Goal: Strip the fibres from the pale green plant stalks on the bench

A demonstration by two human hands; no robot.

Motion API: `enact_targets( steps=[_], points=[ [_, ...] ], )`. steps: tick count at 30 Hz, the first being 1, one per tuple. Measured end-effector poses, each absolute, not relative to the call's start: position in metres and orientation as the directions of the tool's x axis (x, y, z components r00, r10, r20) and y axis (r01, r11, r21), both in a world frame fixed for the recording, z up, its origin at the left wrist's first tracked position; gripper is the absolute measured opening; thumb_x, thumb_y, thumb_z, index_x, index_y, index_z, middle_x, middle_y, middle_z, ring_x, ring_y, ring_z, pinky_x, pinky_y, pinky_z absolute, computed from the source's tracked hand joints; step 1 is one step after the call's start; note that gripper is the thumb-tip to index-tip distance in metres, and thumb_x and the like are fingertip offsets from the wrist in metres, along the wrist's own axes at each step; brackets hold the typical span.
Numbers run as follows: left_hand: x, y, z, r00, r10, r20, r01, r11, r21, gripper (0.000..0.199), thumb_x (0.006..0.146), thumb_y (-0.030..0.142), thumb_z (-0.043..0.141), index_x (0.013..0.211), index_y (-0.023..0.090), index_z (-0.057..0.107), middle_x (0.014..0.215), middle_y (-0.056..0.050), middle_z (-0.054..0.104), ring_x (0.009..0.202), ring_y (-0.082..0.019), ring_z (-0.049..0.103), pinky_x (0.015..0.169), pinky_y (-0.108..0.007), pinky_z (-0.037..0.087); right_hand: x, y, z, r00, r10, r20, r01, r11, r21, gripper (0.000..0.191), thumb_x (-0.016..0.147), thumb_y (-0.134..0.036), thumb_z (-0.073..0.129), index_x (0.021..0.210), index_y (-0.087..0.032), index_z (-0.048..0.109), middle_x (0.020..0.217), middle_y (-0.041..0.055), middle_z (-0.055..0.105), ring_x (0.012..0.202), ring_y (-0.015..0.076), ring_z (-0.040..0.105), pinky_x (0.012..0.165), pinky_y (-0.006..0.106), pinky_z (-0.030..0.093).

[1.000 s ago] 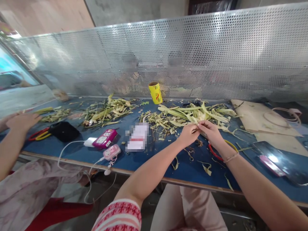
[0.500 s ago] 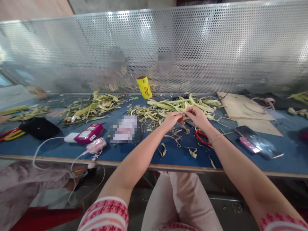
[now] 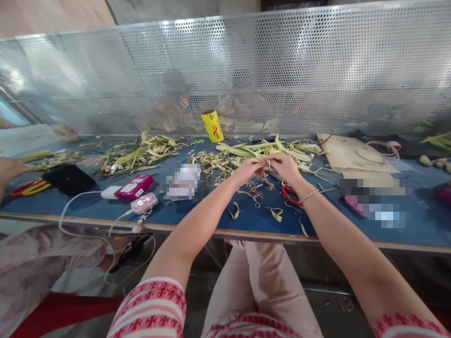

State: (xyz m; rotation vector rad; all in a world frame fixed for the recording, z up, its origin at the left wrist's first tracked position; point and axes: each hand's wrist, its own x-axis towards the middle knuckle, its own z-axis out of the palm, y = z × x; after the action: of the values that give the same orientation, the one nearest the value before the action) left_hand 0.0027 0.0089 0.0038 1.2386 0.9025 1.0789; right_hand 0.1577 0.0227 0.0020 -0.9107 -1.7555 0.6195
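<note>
My left hand [image 3: 251, 169] and my right hand [image 3: 283, 166] meet fingertip to fingertip over the blue table. Both are closed in a pinch around a small pale bit of plant, mostly hidden by the fingers. Just beyond them lies a heap of pale green stalks and husks [image 3: 264, 149]. To its left spreads a pile of small peeled scraps [image 3: 207, 164]. Red-handled scissors [image 3: 291, 193] rest beside my right wrist, partly covered by it. Thin brown root-like scraps [image 3: 254, 188] lie below my hands.
A yellow roll [image 3: 213, 126] stands before the perforated metal screen [image 3: 218, 56]. Leftward are another husk pile [image 3: 144, 152], a purple power box [image 3: 134, 187], a black pouch [image 3: 68, 179] and a person's hand [image 3: 12, 170]. Cardboard [image 3: 352, 155] and a blurred phone [image 3: 384, 206] lie right.
The view has shifted slightly. My hands remain together at the heap, the right one turned a little. Another person's hand has come into view at the left edge.
</note>
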Motion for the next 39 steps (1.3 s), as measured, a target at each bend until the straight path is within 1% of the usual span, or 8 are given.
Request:
enact_targets(
  steps=[4, 11, 14, 18, 22, 25, 33, 39],
  points=[
    [0.0025, 0.0089, 0.0036, 0.238, 0.971, 0.034, -0.166, 0.006, 0.986, 0.016, 0.071, 0.022, 0.072, 0.071, 0.011, 0.061, 0.058, 0.002, 0.060, 0.052, -0.008, 0.055, 0.064, -0.026, 0.048, 0.1559, 0.0209, 0.0021, -0.198, 0.831, 0.520, 0.279, 0.556, -0.783, 0.026, 0.076, -0.017, 0.054, 0.090, -0.019, 0.076, 0.092, 0.0058, 0.073, 0.085, 0.0196, 0.065, 0.083, 0.036, 0.050],
    [0.0046, 0.0077, 0.0062, 0.198, 0.980, 0.033, -0.213, 0.010, 0.977, 0.010, 0.074, 0.014, 0.067, 0.067, 0.011, 0.059, 0.056, 0.002, 0.059, 0.051, -0.008, 0.056, 0.060, -0.024, 0.047, 0.1558, 0.0190, 0.0043, -0.225, 0.811, 0.540, 0.267, 0.585, -0.766, 0.023, 0.080, -0.026, 0.058, 0.093, -0.020, 0.076, 0.097, 0.0067, 0.073, 0.092, 0.0213, 0.065, 0.089, 0.039, 0.048],
    [0.0047, 0.0083, 0.0054, 0.203, 0.979, 0.026, -0.210, 0.018, 0.978, 0.010, 0.076, 0.015, 0.064, 0.068, 0.011, 0.059, 0.056, 0.001, 0.059, 0.050, -0.008, 0.056, 0.060, -0.024, 0.047, 0.1559, 0.0189, 0.0048, -0.213, 0.827, 0.520, 0.271, 0.561, -0.782, 0.025, 0.077, -0.024, 0.059, 0.096, -0.019, 0.074, 0.094, 0.0071, 0.072, 0.087, 0.0202, 0.065, 0.086, 0.038, 0.049],
    [0.0045, 0.0077, 0.0055, 0.193, 0.981, 0.015, -0.171, 0.019, 0.985, 0.011, 0.079, 0.014, 0.060, 0.068, 0.011, 0.060, 0.055, 0.001, 0.059, 0.050, -0.009, 0.056, 0.061, -0.025, 0.047, 0.1565, 0.0209, 0.0033, -0.189, 0.840, 0.508, 0.271, 0.542, -0.796, 0.031, 0.074, -0.023, 0.061, 0.104, -0.018, 0.070, 0.080, 0.0040, 0.069, 0.073, 0.0171, 0.062, 0.078, 0.036, 0.049],
    [0.0052, 0.0069, 0.0061, 0.178, 0.984, 0.009, -0.127, 0.014, 0.992, 0.012, 0.080, 0.015, 0.061, 0.068, 0.012, 0.061, 0.054, 0.001, 0.058, 0.050, -0.009, 0.054, 0.064, -0.026, 0.048, 0.1566, 0.0246, 0.0016, -0.131, 0.855, 0.502, 0.271, 0.518, -0.811, 0.027, 0.071, -0.027, 0.066, 0.095, -0.017, 0.068, 0.069, 0.0011, 0.063, 0.064, 0.0143, 0.055, 0.069, 0.032, 0.046],
    [0.0054, 0.0079, 0.0052, 0.166, 0.985, 0.042, -0.107, -0.024, 0.994, 0.014, 0.079, 0.017, 0.062, 0.066, 0.012, 0.060, 0.056, 0.001, 0.058, 0.051, -0.008, 0.053, 0.064, -0.026, 0.047, 0.1567, 0.0255, 0.0023, -0.111, 0.865, 0.489, 0.276, 0.500, -0.821, 0.021, 0.069, -0.031, 0.067, 0.085, -0.016, 0.068, 0.066, 0.0005, 0.061, 0.062, 0.0132, 0.053, 0.065, 0.030, 0.043],
    [0.0031, 0.0072, 0.0050, 0.150, 0.982, 0.111, -0.053, -0.104, 0.993, 0.012, 0.078, 0.013, 0.059, 0.067, 0.011, 0.063, 0.059, 0.001, 0.060, 0.054, -0.008, 0.054, 0.064, -0.024, 0.047, 0.1568, 0.0198, 0.0063, -0.224, 0.865, 0.449, 0.300, 0.499, -0.813, 0.028, 0.069, -0.031, 0.067, 0.094, -0.016, 0.069, 0.065, -0.0002, 0.060, 0.059, 0.0126, 0.051, 0.061, 0.029, 0.041],
    [0.0015, 0.0125, 0.0000, 0.166, 0.973, 0.160, 0.058, -0.171, 0.984, 0.013, 0.076, 0.021, 0.064, 0.065, 0.012, 0.064, 0.057, 0.000, 0.060, 0.055, -0.010, 0.056, 0.063, -0.025, 0.048, 0.1581, 0.0238, 0.0038, -0.184, 0.868, 0.461, 0.147, 0.488, -0.860, 0.027, 0.068, -0.028, 0.067, 0.092, -0.018, 0.072, 0.061, -0.0026, 0.059, 0.058, 0.0113, 0.049, 0.061, 0.028, 0.041]
  ],
)
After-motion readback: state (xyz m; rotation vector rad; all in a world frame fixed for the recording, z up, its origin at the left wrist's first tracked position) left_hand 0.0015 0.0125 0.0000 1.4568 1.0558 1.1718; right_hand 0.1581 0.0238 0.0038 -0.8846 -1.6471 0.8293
